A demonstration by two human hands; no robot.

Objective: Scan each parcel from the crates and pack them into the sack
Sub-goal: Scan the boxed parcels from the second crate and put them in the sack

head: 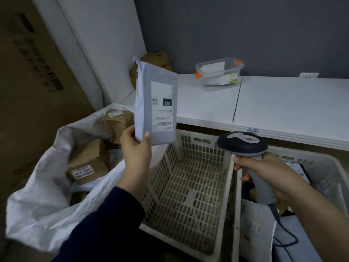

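My left hand (136,148) holds a grey-white mailer parcel (145,87) upright by its lower edge, label facing me and upside down. My right hand (264,171) grips the handle of a grey and dark barcode scanner (242,141), its head level with the parcel's lower right side, a short gap away. The open white sack (47,195) lies at the left with a labelled cardboard box (88,163) and brown wrapped parcels (119,121) inside. Below the parcel stands a beige perforated crate (188,186) with nothing in it. A second crate (321,161) at the right holds several parcels (255,224).
A white counter (283,103) runs behind the crates, with a clear plastic tub (219,74) with orange clips on it. A large cardboard box (28,72) fills the left side. A brown bag (154,61) sits in the corner. The scanner's cable (283,231) trails over the right crate.
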